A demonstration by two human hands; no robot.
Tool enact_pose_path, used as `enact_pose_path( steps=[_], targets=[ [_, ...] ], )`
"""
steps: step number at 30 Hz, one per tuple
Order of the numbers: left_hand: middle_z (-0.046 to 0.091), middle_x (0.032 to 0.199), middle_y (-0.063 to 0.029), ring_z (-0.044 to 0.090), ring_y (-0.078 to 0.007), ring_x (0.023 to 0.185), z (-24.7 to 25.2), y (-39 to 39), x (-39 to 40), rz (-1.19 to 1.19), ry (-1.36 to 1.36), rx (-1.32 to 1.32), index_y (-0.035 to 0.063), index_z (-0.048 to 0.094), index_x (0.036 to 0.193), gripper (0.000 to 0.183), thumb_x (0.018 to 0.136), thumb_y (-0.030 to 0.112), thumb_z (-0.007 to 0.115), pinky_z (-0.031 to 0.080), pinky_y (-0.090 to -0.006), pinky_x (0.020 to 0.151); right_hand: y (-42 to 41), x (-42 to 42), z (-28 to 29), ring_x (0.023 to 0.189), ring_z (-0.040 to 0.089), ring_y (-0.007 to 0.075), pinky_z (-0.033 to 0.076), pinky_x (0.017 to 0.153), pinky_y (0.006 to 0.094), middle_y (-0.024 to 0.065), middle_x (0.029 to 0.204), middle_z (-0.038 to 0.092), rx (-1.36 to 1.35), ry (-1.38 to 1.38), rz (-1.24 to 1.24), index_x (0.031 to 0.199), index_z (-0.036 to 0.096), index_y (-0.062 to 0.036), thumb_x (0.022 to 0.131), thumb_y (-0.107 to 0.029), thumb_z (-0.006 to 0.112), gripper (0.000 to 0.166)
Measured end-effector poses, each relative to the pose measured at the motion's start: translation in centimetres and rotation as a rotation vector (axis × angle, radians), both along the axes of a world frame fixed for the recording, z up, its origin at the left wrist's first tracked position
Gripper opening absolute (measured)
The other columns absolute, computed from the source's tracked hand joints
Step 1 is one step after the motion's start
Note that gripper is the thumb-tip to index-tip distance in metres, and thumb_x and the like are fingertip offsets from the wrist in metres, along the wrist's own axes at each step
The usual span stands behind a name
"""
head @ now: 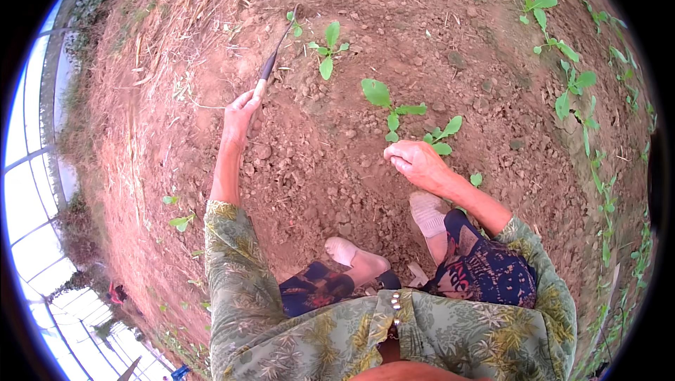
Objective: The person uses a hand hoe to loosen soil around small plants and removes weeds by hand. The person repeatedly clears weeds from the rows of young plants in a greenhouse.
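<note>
My left hand [243, 115] grips the pale handle of a long-handled hand hoe [270, 62]. The tool's thin dark shank slants up and away, and its curved tip lies at the soil beside a small seedling [296, 29]. My right hand [416, 160] is a loose fist with the fingers curled under. Nothing shows in it, though its palm is hidden. Just beyond the right knuckles grow two leafy seedlings, one [391, 109] to the left and one [444, 135] to the right. Another seedling [328, 50] stands between the hoe and these.
Crumbly brown soil [316, 170] surrounds my feet, which wear light socks [343, 251]. Dry straw [158, 49] covers the ground at upper left. A row of seedlings [572, 86] runs down the right. Along the left edge rises a framed, translucent greenhouse wall [34, 138].
</note>
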State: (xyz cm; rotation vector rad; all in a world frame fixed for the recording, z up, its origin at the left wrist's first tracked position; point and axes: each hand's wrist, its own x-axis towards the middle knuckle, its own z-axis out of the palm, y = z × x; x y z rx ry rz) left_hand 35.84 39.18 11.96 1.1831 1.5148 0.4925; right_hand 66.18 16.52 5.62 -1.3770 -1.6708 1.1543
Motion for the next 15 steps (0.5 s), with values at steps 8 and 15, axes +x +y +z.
enact_pose_path(
  steps=[8, 15],
  targets=[
    [0.049, 0.059, 0.0017, 0.045, -0.0076, 0.044, -1.3, 2.1, 4.4, -0.076, -0.018, 0.055, 0.0059, 0.054, 0.123, 0.038, 0.089, 0.023, 0.060, 0.031, -0.0229, 0.036, -0.3, -0.1, 0.6, 0.077, 0.060, 0.0337, 0.048, 0.068, 0.0428, 0.0140, 0.079, 0.059, 0.025, -0.003, 0.017, 0.092, 0.059, -0.0031, 0.079, -0.008, 0.053, 0.015],
    [0.050, 0.059, 0.0027, 0.045, -0.0073, 0.046, -3.7, 2.9, 11.9, -0.282, 0.079, -0.063, 0.0089, 0.057, 0.122, 0.038, 0.088, 0.027, 0.060, 0.034, -0.0240, 0.039, -0.2, -0.2, 0.4, 0.079, 0.059, 0.0345, 0.047, 0.070, 0.0434, 0.0147, 0.081, 0.060, -0.042, -0.018, 0.051, 0.093, 0.058, -0.0030, 0.079, -0.009, 0.052, 0.017]
  ],
)
